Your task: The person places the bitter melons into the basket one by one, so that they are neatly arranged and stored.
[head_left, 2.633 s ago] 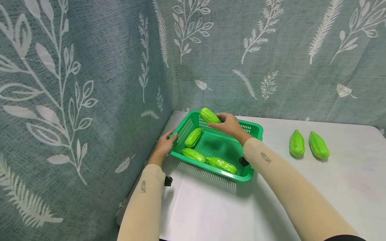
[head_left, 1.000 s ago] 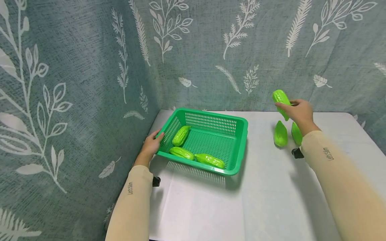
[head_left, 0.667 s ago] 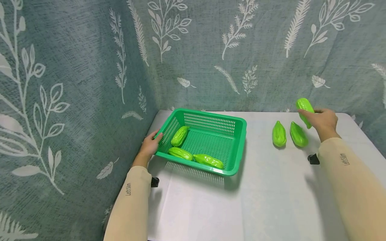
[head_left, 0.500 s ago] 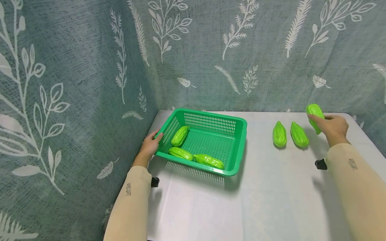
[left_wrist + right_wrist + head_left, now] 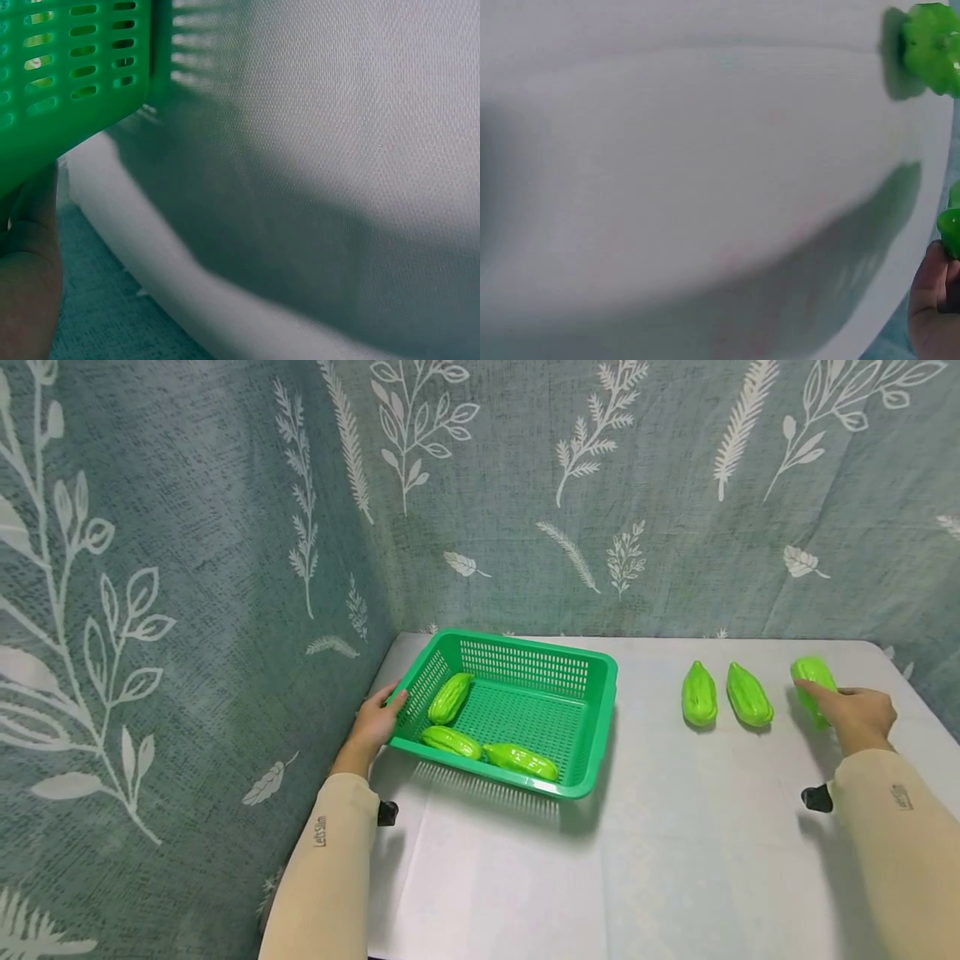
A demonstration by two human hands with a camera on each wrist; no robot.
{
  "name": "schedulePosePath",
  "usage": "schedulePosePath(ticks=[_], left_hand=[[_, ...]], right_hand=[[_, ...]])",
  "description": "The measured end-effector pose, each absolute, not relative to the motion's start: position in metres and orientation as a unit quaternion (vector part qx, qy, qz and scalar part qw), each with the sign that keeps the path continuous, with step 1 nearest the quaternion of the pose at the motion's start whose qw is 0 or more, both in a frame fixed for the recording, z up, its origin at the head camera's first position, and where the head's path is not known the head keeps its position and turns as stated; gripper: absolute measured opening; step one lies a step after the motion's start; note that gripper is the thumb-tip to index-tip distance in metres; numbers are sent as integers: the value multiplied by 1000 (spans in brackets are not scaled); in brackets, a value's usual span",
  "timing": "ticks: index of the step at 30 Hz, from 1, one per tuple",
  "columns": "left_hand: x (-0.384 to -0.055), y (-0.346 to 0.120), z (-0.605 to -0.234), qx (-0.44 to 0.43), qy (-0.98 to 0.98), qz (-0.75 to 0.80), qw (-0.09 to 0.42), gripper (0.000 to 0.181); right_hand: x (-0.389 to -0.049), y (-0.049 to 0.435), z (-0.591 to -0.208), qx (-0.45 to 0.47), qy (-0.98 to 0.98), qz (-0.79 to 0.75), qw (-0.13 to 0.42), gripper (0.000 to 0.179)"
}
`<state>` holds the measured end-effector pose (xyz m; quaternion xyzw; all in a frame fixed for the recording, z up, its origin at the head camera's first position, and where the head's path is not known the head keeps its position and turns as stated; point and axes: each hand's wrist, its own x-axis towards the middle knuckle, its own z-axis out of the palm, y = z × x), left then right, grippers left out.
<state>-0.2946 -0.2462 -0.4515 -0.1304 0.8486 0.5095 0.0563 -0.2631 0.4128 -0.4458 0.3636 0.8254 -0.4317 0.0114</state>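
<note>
At the left end of the green plastic basket (image 5: 611, 718), my left hand (image 5: 372, 722) grips the rim, thumb on top. Three light-green, ridged bitter gourds lie inside: one upright along the left wall (image 5: 450, 698), two along the near wall, a gourd (image 5: 452, 742) and another gourd (image 5: 521, 761). Far to the right, my right hand (image 5: 858, 714) holds a further bitter gourd (image 5: 812, 670) between thumb and fingers, low over the white table. Just left of it lie two more, a tilted gourd (image 5: 750, 696) and a straighter gourd (image 5: 699, 695), tips pointing away.
Patterned grey-green curtains (image 5: 510, 485) stand behind and along the left of the white table (image 5: 525, 877). The basket sits near the table's left back corner. A black wrist camera (image 5: 817, 798) sits under the right forearm.
My right hand has carried the bitter gourd out of the basket to the right, past the two gourds on the table, then lowered it. My left hand has kept its grip on the basket.
</note>
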Motion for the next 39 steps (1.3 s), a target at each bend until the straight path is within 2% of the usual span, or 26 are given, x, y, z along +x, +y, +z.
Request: schedulePosePath(ticks=[24, 39], left_hand=[[-291, -244, -452, -147, 834, 529, 48, 56], [-292, -245, -452, -138, 834, 532, 49, 57]], right_hand=[[-267, 410, -482, 372, 827, -423, 3, 95], [-265, 407, -474, 366, 826, -429, 9, 99]])
